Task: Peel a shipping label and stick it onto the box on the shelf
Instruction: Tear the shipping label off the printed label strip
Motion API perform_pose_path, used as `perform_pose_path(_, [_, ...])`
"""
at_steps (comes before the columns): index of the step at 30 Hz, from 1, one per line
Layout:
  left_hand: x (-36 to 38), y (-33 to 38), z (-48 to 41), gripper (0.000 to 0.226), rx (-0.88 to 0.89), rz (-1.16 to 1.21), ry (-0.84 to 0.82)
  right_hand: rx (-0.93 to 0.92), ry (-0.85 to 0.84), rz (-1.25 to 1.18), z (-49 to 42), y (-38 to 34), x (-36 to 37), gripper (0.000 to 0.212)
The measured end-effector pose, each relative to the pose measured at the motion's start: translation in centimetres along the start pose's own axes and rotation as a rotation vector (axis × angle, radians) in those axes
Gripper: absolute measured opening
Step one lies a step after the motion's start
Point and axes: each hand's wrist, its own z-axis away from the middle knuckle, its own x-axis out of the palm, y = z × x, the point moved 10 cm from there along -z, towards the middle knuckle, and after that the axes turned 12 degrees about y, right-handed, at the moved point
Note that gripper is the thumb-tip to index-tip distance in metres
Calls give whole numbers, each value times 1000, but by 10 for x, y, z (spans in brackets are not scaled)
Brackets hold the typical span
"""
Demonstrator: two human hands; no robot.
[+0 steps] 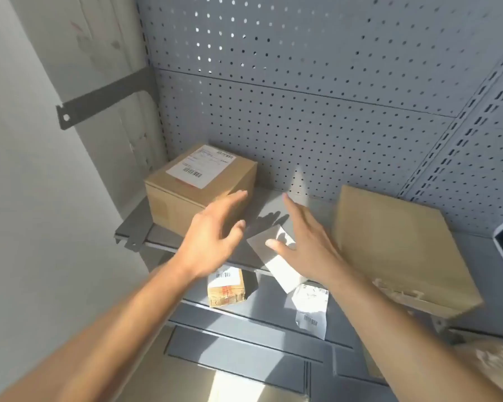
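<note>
A brown cardboard box (186,198) stands at the left end of the grey shelf (273,204), and a white shipping label (199,166) with barcodes lies stuck flat on its top. My left hand (212,227) hovers with straight fingers just in front of the box's right corner, holding nothing. My right hand (305,242) is spread open over the shelf, to the right of the box. Under its thumb a white sheet (282,271) lies on the shelf's front edge.
A flat brown envelope (398,245) leans on the shelf at the right. On a lower shelf sit a small labelled parcel (227,288) and a white plastic mailer (311,309). A perforated grey back panel (302,97) rises behind, with a white wall to the left.
</note>
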Motion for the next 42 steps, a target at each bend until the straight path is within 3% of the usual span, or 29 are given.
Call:
perform_pose_path(5, [46,-8,23,54,36,-26,-167,80,-220,286,14,32,70,83])
perform_pose_path(8, [57,-18,26,54,1,-32,-196,52,-269,336,19,35,77,71])
perform_pose_path(13, [66,-33,27,57,-37,-71,-208,-66,-295,338,19,28,72,30])
perform_pose_path(16, [65,-40,25,55,-75,-58,-191,-57,-232,422,16,35,63,14])
perform_pose_path(19, [66,-40,23,54,-93,-47,-180,-21,-166,430,12,34,51,39])
perform_pose_path(20, [66,-39,24,54,-95,-46,-185,-3,-147,415,11,33,47,33])
perform_pose_path(22, [67,-38,24,55,-91,-50,-187,50,-96,331,10,34,39,14])
perform_pose_path(24, [67,-37,23,56,-90,-52,-183,93,-47,229,9,36,33,9])
perform_pose_path(29, [72,-40,25,60,-109,-48,-195,89,91,-6,6,31,15,14])
perform_pose_path(36, [78,-46,31,71,-179,4,-202,-7,245,-29,10,21,-7,5])
perform_pose_path(42, [90,-38,39,65,-125,-28,-186,104,358,-185,3,27,-24,13])
